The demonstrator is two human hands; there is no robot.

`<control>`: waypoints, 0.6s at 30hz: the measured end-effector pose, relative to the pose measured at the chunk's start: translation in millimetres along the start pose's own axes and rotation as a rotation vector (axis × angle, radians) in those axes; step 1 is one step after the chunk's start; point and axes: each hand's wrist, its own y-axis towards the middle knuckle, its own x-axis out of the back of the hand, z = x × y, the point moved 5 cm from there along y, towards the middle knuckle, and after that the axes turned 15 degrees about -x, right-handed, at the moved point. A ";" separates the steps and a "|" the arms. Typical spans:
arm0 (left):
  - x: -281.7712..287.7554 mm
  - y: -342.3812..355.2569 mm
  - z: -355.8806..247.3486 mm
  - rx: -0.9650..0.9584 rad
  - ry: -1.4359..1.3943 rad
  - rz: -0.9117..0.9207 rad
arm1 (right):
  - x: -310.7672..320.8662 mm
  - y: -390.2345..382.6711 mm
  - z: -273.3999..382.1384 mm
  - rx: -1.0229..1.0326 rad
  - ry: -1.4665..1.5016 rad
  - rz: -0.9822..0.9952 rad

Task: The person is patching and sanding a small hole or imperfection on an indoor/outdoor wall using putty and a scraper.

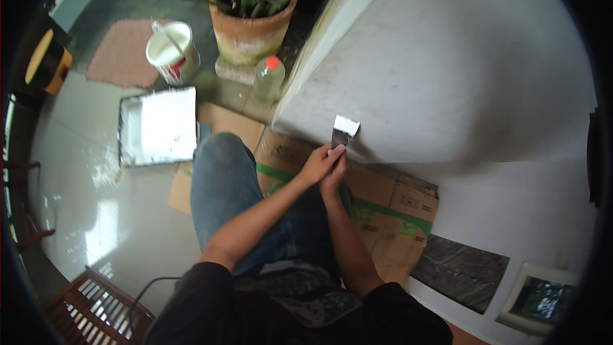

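Observation:
Both of my hands meet on the dark handle of a putty knife (345, 129), whose wide blade looks white or shiny. The blade points away from me, close to the pale wall (408, 89); whether it touches cannot be made out. My left hand (317, 165) is closed, its fingers around the upper part of the handle. Just beside and below it, my right hand (334, 177) closes on the same handle. The fingers overlap, so most of the handle is hidden.
Flattened cardboard (383, 243) lies under my knees along the wall. To the left are a paint tray (121, 131) with white paint, a white bucket (171, 71), a clear bottle (268, 80) with a red cap and a potted plant (252, 32). A slatted wooden chair (96, 310) stands at lower left.

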 end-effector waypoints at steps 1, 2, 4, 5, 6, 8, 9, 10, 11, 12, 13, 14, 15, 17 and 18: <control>10.4 -0.3 20.3 0.039 0.021 0.052 | -11.8 -3.8 2.0 0.000 -0.011 0.003; 18.0 -2.5 35.9 0.084 0.037 0.099 | -20.1 -8.4 2.4 -0.004 -0.028 0.010; 2.1 5.5 28.4 0.136 0.045 0.194 | -13.2 -6.1 7.2 0.022 0.010 -0.038; -8.2 9.2 0.0 0.054 0.064 0.027 | -1.3 -4.5 9.9 -0.008 0.007 -0.054; -9.7 9.4 -26.7 -0.034 0.091 -0.152 | 4.8 -3.9 13.8 -0.033 0.014 -0.056; -2.5 12.2 -40.3 -0.048 0.163 -0.148 | -2.0 -0.1 15.4 -0.031 0.085 -0.029; 4.6 11.5 -30.9 -0.006 0.174 -0.149 | -8.0 1.1 16.1 -0.011 0.148 0.003; 8.5 16.1 -29.2 0.002 0.181 -0.140 | -11.7 5.2 8.7 -0.023 0.154 -0.005; 12.5 20.1 -28.3 -0.006 0.184 -0.126 | -17.3 8.4 2.1 -0.020 0.132 0.020; 14.5 23.3 -27.4 -0.016 0.185 -0.113 | -22.4 11.2 -4.3 -0.016 0.111 0.045; 17.1 27.8 -27.7 -0.048 0.158 -0.112 | -27.2 15.2 -3.5 0.064 0.120 0.030; 19.3 26.8 -27.4 -0.043 0.166 -0.110 | -29.3 14.3 -6.5 0.057 0.127 0.030; 21.0 23.7 -27.1 -0.024 0.232 -0.087 | -30.7 12.5 -10.5 0.023 0.164 0.042; 18.4 24.7 -41.5 0.004 0.302 -0.062 | -30.8 13.0 -9.9 -0.021 0.204 0.055; 13.8 27.8 -56.0 -0.064 0.293 -0.104 | -27.0 14.2 -2.8 0.001 0.174 0.042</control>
